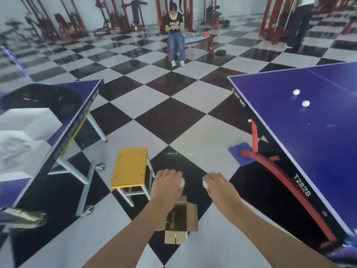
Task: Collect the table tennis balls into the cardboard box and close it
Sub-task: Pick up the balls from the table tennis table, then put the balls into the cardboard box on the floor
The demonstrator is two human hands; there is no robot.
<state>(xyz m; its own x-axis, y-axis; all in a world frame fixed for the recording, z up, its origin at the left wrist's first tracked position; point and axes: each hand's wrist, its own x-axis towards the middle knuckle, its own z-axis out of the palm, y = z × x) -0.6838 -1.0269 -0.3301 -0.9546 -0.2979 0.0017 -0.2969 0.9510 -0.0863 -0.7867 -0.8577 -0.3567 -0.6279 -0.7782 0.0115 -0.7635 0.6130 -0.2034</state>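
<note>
My left hand (167, 183) and right hand (217, 184) each grip a ball (204, 184) above the floor (193, 117); the open box (192, 215) lies below, toward me, nearer my left.

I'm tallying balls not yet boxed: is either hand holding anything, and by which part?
The left hand grips a white ball from above. The right hand grips a second ball likewise. Only each ball's inner side shows.

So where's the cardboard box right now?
Head view, bottom centre: the box sits open on the floor, nearer the camera than the stool and to its right.
</note>
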